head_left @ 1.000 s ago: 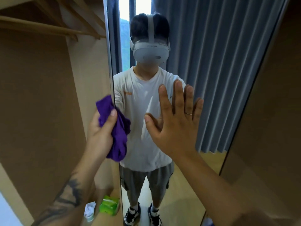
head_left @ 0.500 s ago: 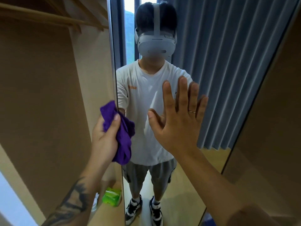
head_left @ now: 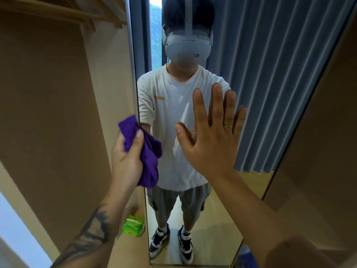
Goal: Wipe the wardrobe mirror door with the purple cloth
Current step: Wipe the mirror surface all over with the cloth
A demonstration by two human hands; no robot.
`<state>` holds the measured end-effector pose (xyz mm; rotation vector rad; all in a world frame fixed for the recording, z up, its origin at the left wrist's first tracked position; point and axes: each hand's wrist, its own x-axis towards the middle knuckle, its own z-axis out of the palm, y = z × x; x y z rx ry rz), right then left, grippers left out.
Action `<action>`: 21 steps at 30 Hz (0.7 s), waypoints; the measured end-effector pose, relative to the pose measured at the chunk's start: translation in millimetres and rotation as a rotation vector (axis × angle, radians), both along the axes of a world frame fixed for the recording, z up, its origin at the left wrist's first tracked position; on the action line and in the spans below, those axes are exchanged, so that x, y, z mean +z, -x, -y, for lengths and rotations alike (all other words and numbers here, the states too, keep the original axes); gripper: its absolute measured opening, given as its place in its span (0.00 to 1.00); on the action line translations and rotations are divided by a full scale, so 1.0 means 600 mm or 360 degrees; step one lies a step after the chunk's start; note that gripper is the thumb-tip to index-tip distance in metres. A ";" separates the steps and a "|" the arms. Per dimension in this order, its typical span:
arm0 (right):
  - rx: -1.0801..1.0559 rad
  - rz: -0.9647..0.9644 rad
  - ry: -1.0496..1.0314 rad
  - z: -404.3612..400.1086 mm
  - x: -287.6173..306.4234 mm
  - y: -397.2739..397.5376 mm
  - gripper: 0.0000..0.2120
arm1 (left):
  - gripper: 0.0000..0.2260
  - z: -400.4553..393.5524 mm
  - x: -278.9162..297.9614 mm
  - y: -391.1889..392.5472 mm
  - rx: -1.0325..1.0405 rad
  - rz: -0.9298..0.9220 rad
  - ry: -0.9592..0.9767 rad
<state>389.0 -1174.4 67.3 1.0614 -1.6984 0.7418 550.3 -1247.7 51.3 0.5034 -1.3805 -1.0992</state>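
The person's left hand (head_left: 126, 157) grips a bunched, soft purple cloth (head_left: 144, 149), thumb curled over the top of the wad and the fingers hidden behind it. The cloth sits at the left edge of the tall, frameless wardrobe mirror door (head_left: 260, 93), about mid-height, with one fold sticking up above the thumb and a longer tail hanging down below the palm. Whether the fabric actually touches the glass cannot be told from this angle.

The right hand (head_left: 212, 136) is spread wide, fingers straight, palm laid flat against the mirror to the right of the cloth; it holds nothing and appears to steady the door.

The cloth looks light, limp and easily crushed, so it should be held as a wad in the palm rather than by a corner, which would let it flap and smear. The hanging tail could catch on the door edge. The mirror is rigid, smooth and breakable, and probably free to swing on its hinges, so broad, even pressure suits it, and the bracing palm will likely leave prints that need wiping too.

A green packet (head_left: 134, 226) lies on the wardrobe floor below.
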 end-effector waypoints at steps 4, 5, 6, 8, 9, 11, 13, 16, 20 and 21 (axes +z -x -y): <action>-0.0009 0.0008 0.0009 0.001 -0.002 0.000 0.36 | 0.03 0.015 0.089 0.002 0.0034 -0.0098 0.0178; -0.0009 0.0013 0.0004 0.001 -0.002 -0.001 0.36 | 0.04 0.018 0.097 0.002 0.0027 -0.0123 0.0196; -0.0007 0.0017 0.0001 0.000 -0.003 -0.001 0.36 | 0.05 0.016 0.096 0.002 0.0026 -0.0117 0.0184; -0.0003 0.0024 0.0015 -0.001 -0.005 -0.002 0.36 | 0.04 0.006 0.057 0.002 0.0028 -0.0051 0.0087; -0.0002 0.0030 0.0026 -0.001 -0.006 -0.003 0.35 | 0.04 -0.004 0.028 0.002 0.0031 -0.0031 0.0002; -0.0013 0.0045 0.0030 -0.001 -0.008 -0.005 0.35 | 0.06 -0.026 -0.028 -0.002 0.0016 -0.0016 -0.0160; -0.0027 0.0054 0.0008 -0.001 -0.014 -0.005 0.35 | 0.07 -0.034 -0.045 -0.004 -0.0015 -0.0013 -0.0203; -0.0001 0.0087 -0.0042 -0.006 -0.049 -0.008 0.34 | 0.05 -0.015 0.006 -0.003 0.0002 -0.0038 -0.0112; 0.0003 0.0085 -0.0127 -0.017 -0.104 -0.009 0.33 | 0.04 0.003 0.083 0.000 -0.0006 -0.0115 0.0082; 0.0002 0.0088 -0.0133 -0.018 -0.107 -0.008 0.33 | 0.04 0.003 0.083 0.001 -0.0009 -0.0119 0.0083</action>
